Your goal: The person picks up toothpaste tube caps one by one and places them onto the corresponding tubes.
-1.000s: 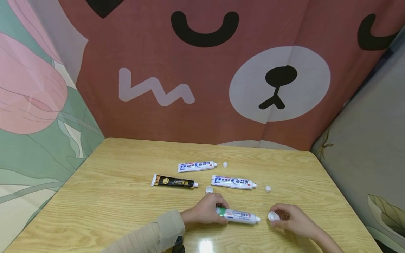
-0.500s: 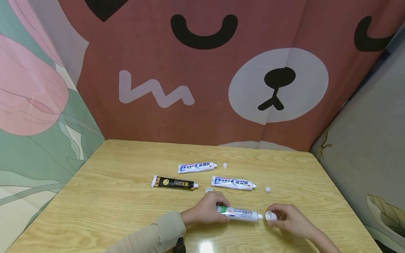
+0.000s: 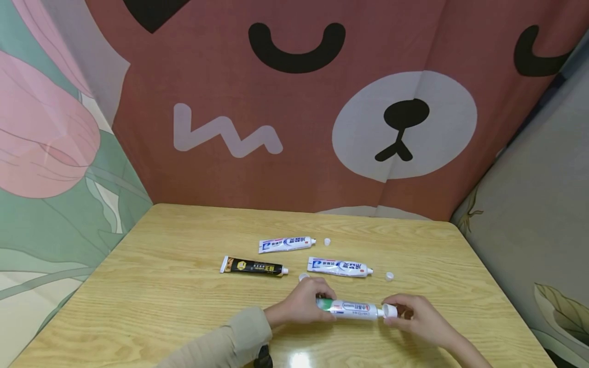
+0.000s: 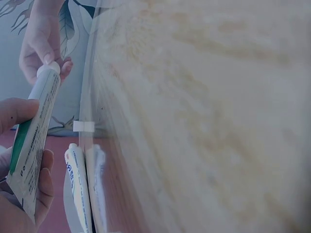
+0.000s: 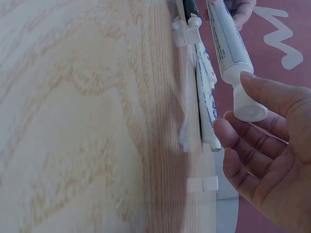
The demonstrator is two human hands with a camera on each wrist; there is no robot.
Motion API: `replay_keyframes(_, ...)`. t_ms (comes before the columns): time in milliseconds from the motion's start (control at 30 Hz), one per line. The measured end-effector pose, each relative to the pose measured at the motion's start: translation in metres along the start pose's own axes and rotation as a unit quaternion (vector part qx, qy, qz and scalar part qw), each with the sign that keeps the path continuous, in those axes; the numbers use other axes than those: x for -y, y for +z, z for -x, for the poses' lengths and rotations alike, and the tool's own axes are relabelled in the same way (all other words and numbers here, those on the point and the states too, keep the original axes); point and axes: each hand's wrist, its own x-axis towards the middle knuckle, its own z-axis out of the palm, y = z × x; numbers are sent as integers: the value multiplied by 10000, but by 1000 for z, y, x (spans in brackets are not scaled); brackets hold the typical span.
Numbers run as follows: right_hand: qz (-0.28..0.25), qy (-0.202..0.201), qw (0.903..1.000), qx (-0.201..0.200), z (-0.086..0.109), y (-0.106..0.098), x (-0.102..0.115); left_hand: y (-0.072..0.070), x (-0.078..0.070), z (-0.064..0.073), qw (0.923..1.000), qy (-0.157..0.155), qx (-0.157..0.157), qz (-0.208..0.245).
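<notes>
My left hand [image 3: 307, 302] grips a white and green toothpaste tube [image 3: 354, 309] around its crimped end, above the table. The tube points right, its nozzle toward my right hand [image 3: 421, 318]. Between thumb and fingers that hand pinches a white screw cap [image 3: 390, 311], its mouth right at the nozzle. In the right wrist view the cap [image 5: 249, 106] overlaps the nozzle in line with the tube [image 5: 228, 41]. The left wrist view has thumb and fingers on both sides of the tube [image 4: 35, 128], its green band partly covered.
On the wooden table [image 3: 152, 286] lie a black toothpaste tube [image 3: 254, 266] and two white-and-blue tubes [image 3: 340, 267], [image 3: 287, 244], all uncapped. Small white caps [image 3: 389, 276], [image 3: 327, 242] lie near the white tubes' nozzles. Another cap [image 3: 303, 276] sits just behind my left hand.
My right hand has brought the cap left to the tube's nozzle, closing the gap. My left hand has shifted slightly right and raised the tube's nozzle end a little.
</notes>
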Motion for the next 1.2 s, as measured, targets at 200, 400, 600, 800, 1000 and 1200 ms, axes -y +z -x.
replay_keyframes(200, -22, -70, 10000, -10, -2, 1, 3, 0, -2, 0, 10000, 18, 51, 48)
replay_keyframes(400, -38, -15, 10000, -62, -3, 2, 4, -1, -5, 0, 10000, 18, 39, -2)
replay_keyframes(600, -311, 65, 9993, -215, -4, 4, 2, -1, -7, 1, 9999, 99, -28, -112)
replay_keyframes(800, -394, -26, 9991, -167, -4, 4, 1, -1, -8, 2, 9987, 335, -167, -358)
replay_keyframes(1000, -489, -196, 9985, -159, -5, 5, 1, -2, -9, 2, 9994, 167, -226, -198)
replay_keyframes(1200, -634, -130, 9979, 62, -6, 4, 2, -2, -8, 2, 9995, 121, -248, -126)
